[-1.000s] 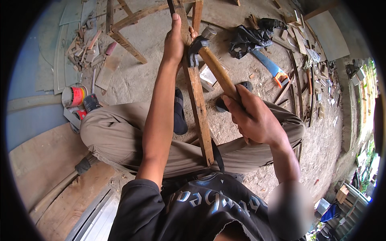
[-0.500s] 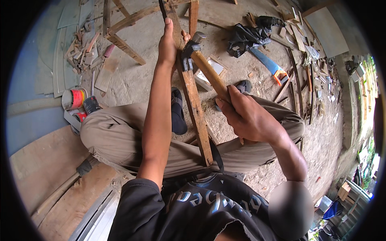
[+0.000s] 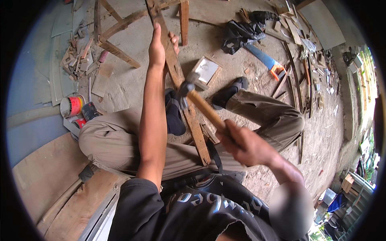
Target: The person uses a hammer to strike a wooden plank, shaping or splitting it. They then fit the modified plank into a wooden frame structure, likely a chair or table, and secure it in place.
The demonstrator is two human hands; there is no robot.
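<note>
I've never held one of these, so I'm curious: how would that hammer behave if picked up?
The hammer would probably feel heavy at one end, since its metal head sits atop a slim wooden handle. It should stay stiff, as the handle looks straight and solid. With no visible rubber grip, it might slip in sweaty fingers.

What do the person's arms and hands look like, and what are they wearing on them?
The left hand and right hand are both bare, with no gloves, and no watch shows at either wrist. A short, plain black sleeve covers the left upper arm. A blurry grey patch hides the right upper arm, so its sleeve can't be made out.
</note>
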